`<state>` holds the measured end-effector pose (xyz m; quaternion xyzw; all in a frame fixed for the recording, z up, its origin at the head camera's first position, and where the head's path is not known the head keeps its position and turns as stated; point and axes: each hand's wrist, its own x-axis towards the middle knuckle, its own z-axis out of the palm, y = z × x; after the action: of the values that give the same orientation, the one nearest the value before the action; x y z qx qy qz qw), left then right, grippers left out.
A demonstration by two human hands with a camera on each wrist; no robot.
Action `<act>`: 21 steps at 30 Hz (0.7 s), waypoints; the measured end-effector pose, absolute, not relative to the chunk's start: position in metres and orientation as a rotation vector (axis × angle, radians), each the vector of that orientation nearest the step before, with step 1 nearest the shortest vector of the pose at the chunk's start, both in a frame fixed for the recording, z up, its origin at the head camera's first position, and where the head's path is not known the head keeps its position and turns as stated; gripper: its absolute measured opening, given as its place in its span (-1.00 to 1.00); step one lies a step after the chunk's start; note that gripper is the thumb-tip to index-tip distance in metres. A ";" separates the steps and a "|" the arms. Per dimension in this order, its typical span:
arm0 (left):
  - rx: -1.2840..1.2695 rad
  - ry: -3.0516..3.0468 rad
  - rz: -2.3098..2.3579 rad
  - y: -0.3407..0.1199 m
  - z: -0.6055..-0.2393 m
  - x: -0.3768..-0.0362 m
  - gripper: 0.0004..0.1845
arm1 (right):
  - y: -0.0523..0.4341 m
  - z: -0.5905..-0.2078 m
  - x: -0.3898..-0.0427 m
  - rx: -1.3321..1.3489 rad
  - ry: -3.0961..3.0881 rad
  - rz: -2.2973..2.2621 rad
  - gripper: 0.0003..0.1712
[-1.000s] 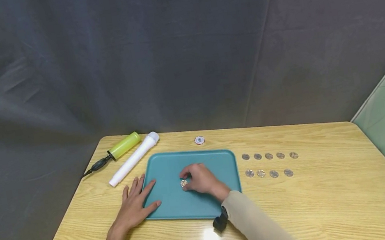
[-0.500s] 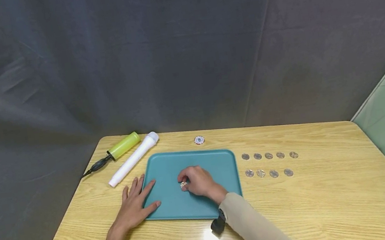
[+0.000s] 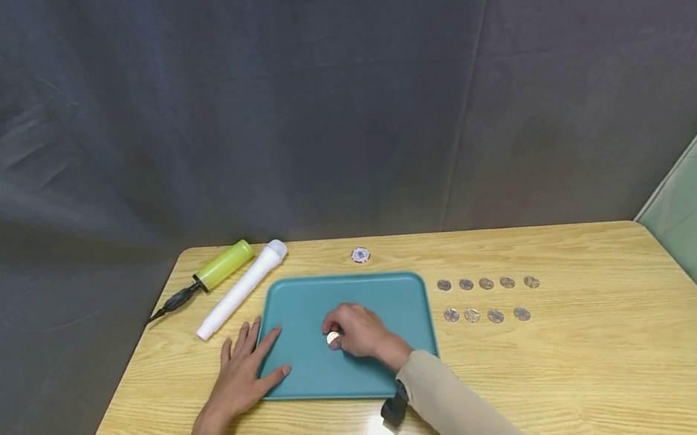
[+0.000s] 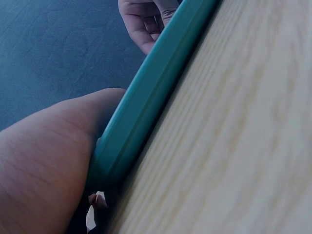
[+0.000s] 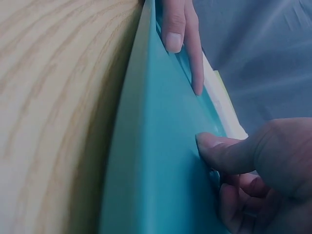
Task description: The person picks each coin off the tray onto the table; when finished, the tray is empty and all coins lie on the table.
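One coin (image 3: 333, 338) pinched in right hand (image 3: 360, 331) over teal tray (image 3: 312, 373); left hand (image 3: 241, 372) flat on tray edge. Coin likely light, stiff, slippery: grip by rim

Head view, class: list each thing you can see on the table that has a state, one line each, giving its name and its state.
Coin: pinched by the right hand, over the tray.
Tray: flat on the table, left hand resting on its left edge.
Nine coins: flat, two rows, right of the tray.
Chip: flat, behind the tray.
White tube: lying down.
Green pump: lying down.
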<state>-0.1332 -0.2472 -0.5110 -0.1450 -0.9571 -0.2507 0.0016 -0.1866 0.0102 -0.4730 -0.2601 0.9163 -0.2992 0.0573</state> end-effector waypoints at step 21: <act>-0.462 -2.995 -0.777 -0.248 -0.510 -0.132 -0.22 | 0.010 -0.472 -0.183 -0.772 2.830 -0.979 -0.81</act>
<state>-0.1324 -0.2475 -0.5105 -0.1477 -0.9573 -0.2483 0.0068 -0.1835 0.0097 -0.4724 -0.2496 0.9148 -0.3165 0.0242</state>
